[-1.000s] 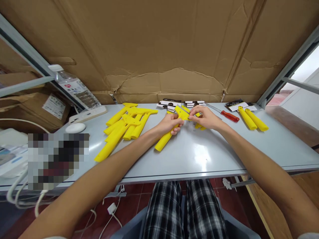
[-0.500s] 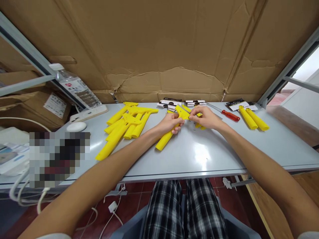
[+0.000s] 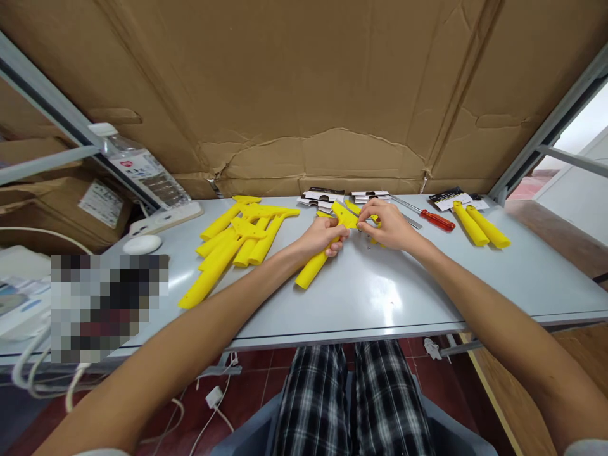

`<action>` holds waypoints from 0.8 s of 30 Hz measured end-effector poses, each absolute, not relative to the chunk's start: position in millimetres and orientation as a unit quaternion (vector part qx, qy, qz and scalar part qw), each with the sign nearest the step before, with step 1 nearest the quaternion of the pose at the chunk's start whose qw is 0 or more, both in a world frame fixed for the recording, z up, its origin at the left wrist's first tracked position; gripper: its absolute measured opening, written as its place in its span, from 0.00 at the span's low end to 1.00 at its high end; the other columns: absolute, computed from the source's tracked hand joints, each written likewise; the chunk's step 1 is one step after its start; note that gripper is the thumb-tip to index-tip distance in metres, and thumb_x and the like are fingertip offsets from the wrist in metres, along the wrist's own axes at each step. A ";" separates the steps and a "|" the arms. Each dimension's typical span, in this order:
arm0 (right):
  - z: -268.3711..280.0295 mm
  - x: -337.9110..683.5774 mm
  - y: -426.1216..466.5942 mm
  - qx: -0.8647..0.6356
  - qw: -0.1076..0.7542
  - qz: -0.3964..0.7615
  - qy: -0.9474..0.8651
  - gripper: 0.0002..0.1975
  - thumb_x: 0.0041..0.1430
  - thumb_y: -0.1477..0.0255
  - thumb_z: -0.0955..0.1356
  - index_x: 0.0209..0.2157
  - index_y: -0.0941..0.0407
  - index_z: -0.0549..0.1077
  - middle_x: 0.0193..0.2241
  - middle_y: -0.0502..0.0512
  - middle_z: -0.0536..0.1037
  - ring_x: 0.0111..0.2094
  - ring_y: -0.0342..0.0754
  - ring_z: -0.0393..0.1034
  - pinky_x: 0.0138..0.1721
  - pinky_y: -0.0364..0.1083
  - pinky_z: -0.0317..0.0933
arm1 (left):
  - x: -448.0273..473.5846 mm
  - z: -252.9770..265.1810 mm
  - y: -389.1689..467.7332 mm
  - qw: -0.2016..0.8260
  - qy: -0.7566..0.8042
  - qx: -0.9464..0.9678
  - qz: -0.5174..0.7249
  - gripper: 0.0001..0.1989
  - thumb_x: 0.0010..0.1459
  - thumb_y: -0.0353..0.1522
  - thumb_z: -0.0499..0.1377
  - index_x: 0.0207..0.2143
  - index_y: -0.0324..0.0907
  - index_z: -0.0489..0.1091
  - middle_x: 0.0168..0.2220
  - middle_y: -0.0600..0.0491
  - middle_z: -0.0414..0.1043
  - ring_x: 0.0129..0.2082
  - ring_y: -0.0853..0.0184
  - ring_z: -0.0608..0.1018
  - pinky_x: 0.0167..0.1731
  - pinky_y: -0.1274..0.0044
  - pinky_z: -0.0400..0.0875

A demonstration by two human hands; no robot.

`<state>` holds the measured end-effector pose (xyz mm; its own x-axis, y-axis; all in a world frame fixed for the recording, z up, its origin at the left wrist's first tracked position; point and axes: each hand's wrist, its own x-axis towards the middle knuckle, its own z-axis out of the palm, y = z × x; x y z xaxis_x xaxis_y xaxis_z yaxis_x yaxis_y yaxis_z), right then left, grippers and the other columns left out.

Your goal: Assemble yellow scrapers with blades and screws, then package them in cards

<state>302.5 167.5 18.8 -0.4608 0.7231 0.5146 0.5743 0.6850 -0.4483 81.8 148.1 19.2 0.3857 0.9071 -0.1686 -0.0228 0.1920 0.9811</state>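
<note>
Left hand (image 3: 327, 238): fingers closed round a yellow plastic handle with a flared head (image 3: 311, 271), at the middle of the smooth grey bench (image 3: 294, 323), tube end toward the near edge. Right hand (image 3: 386, 227): thumb and fingertips nearly together at the head; whether they grip anything, cannot tell. Also: red-handled metal screwdriver (image 3: 437, 221), toward the far edge; yellow plastic handles (image 3: 209, 278), heaped left; two yellow plastic tubes (image 3: 471, 226), near the far right corner.

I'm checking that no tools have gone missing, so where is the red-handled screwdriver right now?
In the head view, the red-handled screwdriver lies on the table, right of centre, between the right hand and two yellow pieces.
</note>
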 end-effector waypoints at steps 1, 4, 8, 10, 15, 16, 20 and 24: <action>18.3 302.8 167.7 -0.383 0.352 0.104 -0.848 0.05 0.63 0.72 0.70 0.35 0.55 0.80 0.43 0.56 0.79 0.45 0.49 0.74 0.53 0.52 0.65 | 81.6 19.0 148.1 0.647 0.421 0.524 0.360 0.10 0.53 0.25 0.66 0.27 0.40 0.66 0.19 0.58 0.64 0.12 0.78 0.62 0.10 0.84 0.54; 16.9 301.9 167.0 -0.384 0.352 0.104 -0.847 0.06 0.63 0.71 0.70 0.34 0.55 0.81 0.43 0.56 0.79 0.44 0.49 0.74 0.51 0.51 0.65 | 81.3 19.6 147.7 0.647 0.422 0.526 0.356 0.11 0.52 0.26 0.67 0.27 0.40 0.65 0.19 0.58 0.64 0.12 0.78 0.62 0.10 0.84 0.54; 18.5 298.5 166.2 -0.393 0.354 0.114 -0.841 0.08 0.64 0.69 0.70 0.34 0.56 0.80 0.41 0.56 0.80 0.43 0.49 0.74 0.49 0.50 0.66 | 81.7 22.3 146.6 0.652 0.425 0.517 0.356 0.12 0.51 0.27 0.68 0.27 0.40 0.65 0.19 0.59 0.63 0.12 0.79 0.61 0.11 0.84 0.53; 22.9 301.9 169.1 -0.409 0.365 0.118 -0.828 0.10 0.66 0.66 0.69 0.35 0.56 0.81 0.41 0.57 0.80 0.42 0.49 0.74 0.48 0.50 0.67 | 82.3 23.6 145.8 0.654 0.427 0.504 0.370 0.11 0.51 0.26 0.67 0.27 0.40 0.65 0.20 0.59 0.63 0.13 0.79 0.61 0.11 0.85 0.52; 40.3 344.1 187.5 -0.547 0.384 -0.023 -0.744 0.13 0.68 0.66 0.66 0.42 0.57 0.81 0.45 0.64 0.80 0.48 0.56 0.73 0.55 0.57 0.66 | 84.9 25.7 143.7 0.654 0.436 0.441 0.433 0.10 0.52 0.23 0.64 0.27 0.39 0.64 0.24 0.57 0.66 0.15 0.80 0.62 0.11 0.85 0.53; 43.2 356.7 191.3 -0.594 0.349 -0.059 -0.723 0.14 0.67 0.65 0.67 0.43 0.57 0.81 0.48 0.66 0.79 0.52 0.60 0.72 0.57 0.60 0.64 | 85.5 26.0 143.4 0.652 0.438 0.428 0.448 0.10 0.53 0.22 0.64 0.27 0.39 0.64 0.25 0.57 0.66 0.15 0.80 0.62 0.11 0.86 0.53; 49.0 403.3 202.6 -0.734 0.134 -0.083 -0.660 0.16 0.60 0.65 0.72 0.47 0.57 0.81 0.55 0.70 0.75 0.59 0.68 0.66 0.59 0.69 0.60 | 86.8 26.7 142.7 0.650 0.443 0.404 0.468 0.09 0.54 0.21 0.62 0.26 0.38 0.65 0.25 0.56 0.66 0.16 0.81 0.62 0.12 0.86 0.52; 47.9 427.6 209.0 -0.787 0.024 0.019 -0.617 0.19 0.55 0.65 0.75 0.49 0.54 0.82 0.50 0.66 0.78 0.51 0.61 0.74 0.54 0.60 0.66 | 86.9 26.8 142.4 0.651 0.443 0.397 0.472 0.09 0.53 0.21 0.64 0.26 0.38 0.66 0.25 0.56 0.67 0.16 0.80 0.63 0.12 0.86 0.52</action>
